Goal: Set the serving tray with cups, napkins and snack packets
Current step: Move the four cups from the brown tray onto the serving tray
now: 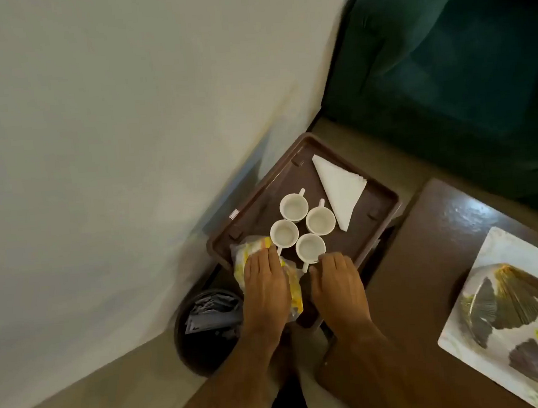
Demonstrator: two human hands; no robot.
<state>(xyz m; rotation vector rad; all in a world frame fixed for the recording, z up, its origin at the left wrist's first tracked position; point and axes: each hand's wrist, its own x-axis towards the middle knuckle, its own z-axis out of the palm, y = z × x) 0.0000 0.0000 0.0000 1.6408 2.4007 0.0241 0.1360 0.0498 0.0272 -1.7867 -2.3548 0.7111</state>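
Note:
A brown serving tray [378,191] sits below me with several white cups [294,207] grouped in its middle. A white napkin [339,186] folded into a triangle lies at the tray's far right side. Yellow and white snack packets [252,249] rest at the tray's near left corner. My left hand [263,284] lies flat on top of the packets, palm down. My right hand [336,281] rests palm down on the tray's near edge, its fingertips touching the nearest cup [310,248]. What the right hand's fingers grip is hidden.
A dark round bin [207,329] with wrappers stands at the lower left, beside a pale wall [107,120]. A dark glossy table [428,255] at the right carries a placemat [514,312] with a leaf pattern. A green sofa [443,58] fills the upper right.

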